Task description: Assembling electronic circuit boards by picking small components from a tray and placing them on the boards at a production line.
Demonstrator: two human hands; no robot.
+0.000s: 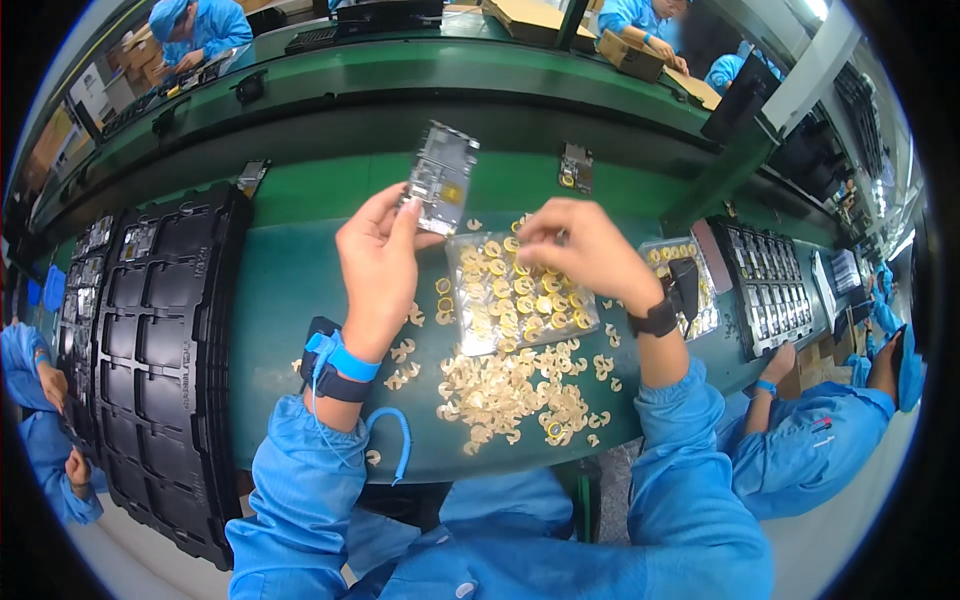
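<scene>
My left hand (380, 250) is closed on the lower end of a circuit board (446, 172), silvery and grey with a yellowish patch, tilted up above the table. My right hand (590, 250) is over the upper right part of a clear tray (480, 338) of round, yellow-rimmed parts that look like coin cells. Its thumb and fingertips are pinched together; whatever lies between them is too small to make out. Below the tray spreads a heap of small cream-coloured, notched pieces (510, 395), with others scattered around it.
Black compartment trays (165, 350) are stacked at left, some holding boards. Another board (576, 168) lies beyond my right hand. A second clear tray (700, 315) and a filled black tray (765, 280) are at right. A blue coiled cord (400, 440) hangs near my left wrist. Co-workers sit nearby.
</scene>
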